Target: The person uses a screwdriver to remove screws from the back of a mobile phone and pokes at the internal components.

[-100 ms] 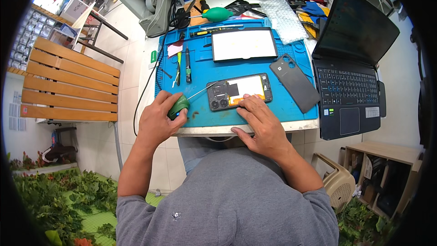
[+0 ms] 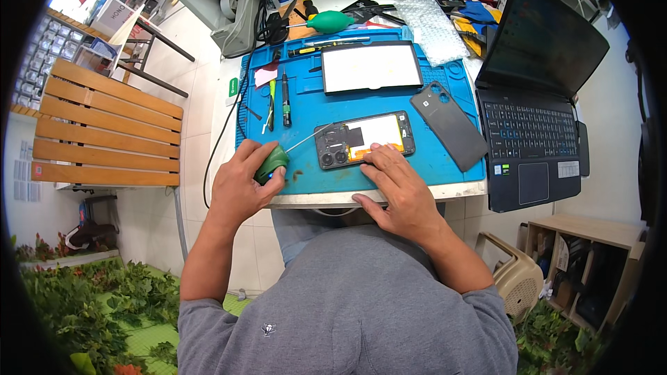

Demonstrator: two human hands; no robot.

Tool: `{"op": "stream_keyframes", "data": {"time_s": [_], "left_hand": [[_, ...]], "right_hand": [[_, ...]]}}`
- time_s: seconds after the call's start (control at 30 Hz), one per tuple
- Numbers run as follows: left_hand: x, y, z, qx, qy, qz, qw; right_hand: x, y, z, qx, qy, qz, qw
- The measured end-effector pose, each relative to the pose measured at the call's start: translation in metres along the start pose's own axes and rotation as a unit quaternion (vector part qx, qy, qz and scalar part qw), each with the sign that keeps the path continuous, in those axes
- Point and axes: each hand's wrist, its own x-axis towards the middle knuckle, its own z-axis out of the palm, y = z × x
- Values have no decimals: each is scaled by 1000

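Note:
My left hand (image 2: 247, 179) is closed round a green tool (image 2: 272, 162) with a blue spot and a long thin metal shaft, whose tip meets the upper left corner of an opened phone (image 2: 361, 140). The phone shows two large camera rings, dark parts and a pale battery. My right hand (image 2: 396, 187) rests its fingertips on the phone's lower edge, thumb apart at the bench edge. Both lie at the blue mat (image 2: 313, 180). A dark back cover (image 2: 455, 135) lies at the right; slim screwdrivers (image 2: 285, 104) lie at the left, below a white-topped tray (image 2: 372, 66).
An open laptop (image 2: 531, 132) stands on the right. A green blower bulb (image 2: 330, 21), bubble wrap (image 2: 432, 31), cables and tools crowd the back of the bench. Left are a slatted wooden seat (image 2: 111, 125) and a dangling black cable. A small cabinet (image 2: 583, 229) stands lower right.

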Motion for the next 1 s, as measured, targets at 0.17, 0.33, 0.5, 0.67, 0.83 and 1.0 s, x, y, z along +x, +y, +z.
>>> {"op": "stream_keyframes", "data": {"time_s": [0.17,0.33,0.5,0.67,0.83,1.0], "left_hand": [[0,2,-8,13,-20,-10,1000],[3,1,-4,17,-12,0,1000],[2,2,1,4,14,12,1000],[3,4,4,16,-12,-2,1000],[7,3,8,15,-8,12,1000],[5,5,12,5,16,19,1000]], "right_hand": [[3,-5,4,13,5,4,1000],[2,-3,1,7,3,0,1000],[1,-1,-2,5,0,0,1000],[1,2,-5,7,-7,-1,1000],[-1,3,-6,-4,-3,-1,1000],[-1,4,-8,-10,-7,-1,1000]]}}
